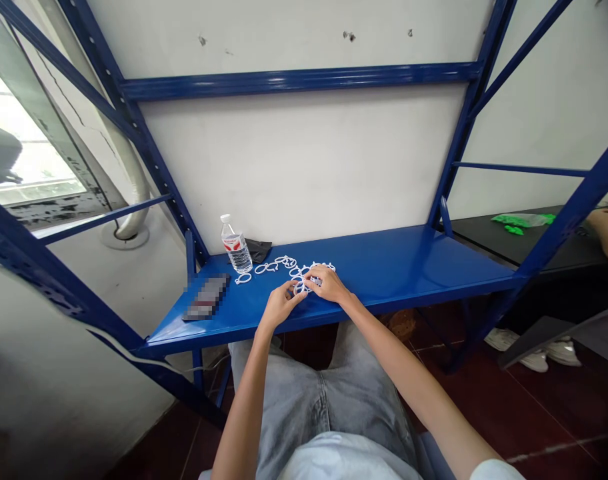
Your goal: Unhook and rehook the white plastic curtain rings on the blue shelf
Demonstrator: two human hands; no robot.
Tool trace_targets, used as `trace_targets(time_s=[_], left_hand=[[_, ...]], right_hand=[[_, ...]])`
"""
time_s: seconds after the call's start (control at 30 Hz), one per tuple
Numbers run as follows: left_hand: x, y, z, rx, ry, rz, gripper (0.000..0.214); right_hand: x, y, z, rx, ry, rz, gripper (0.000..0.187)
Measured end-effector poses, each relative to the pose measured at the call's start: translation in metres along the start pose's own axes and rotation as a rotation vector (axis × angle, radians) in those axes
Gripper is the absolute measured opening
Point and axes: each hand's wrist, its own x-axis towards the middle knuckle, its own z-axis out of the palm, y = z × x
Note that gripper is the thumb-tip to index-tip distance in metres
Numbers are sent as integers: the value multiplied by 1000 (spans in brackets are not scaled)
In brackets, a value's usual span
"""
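Several white plastic rings (279, 265) lie scattered on the blue metal shelf (409, 267). My left hand (280, 301) and my right hand (327, 283) meet over the near part of the pile. Both pinch one white ring (300, 288) between their fingertips. The fingers of each hand are curled around it. My forearms reach up from my lap, over grey jeans.
A clear water bottle (235, 245) stands left of the rings, with a dark cloth (259, 249) behind it. A blurred flat object (207, 298) lies at the shelf's left end. Blue rack posts frame both sides. Another person's arm (607, 230) and green pieces (521, 221) show at far right.
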Motion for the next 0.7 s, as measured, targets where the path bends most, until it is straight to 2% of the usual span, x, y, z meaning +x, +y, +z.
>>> trace_targets(time_s=[0.43, 0.7], left_hand=[[2, -12, 4, 15, 22, 41, 61], [1, -11, 5, 21, 55, 37, 56]], right_hand=[[1, 5, 4, -10, -35, 25, 8], [1, 6, 5, -22, -32, 48, 13]])
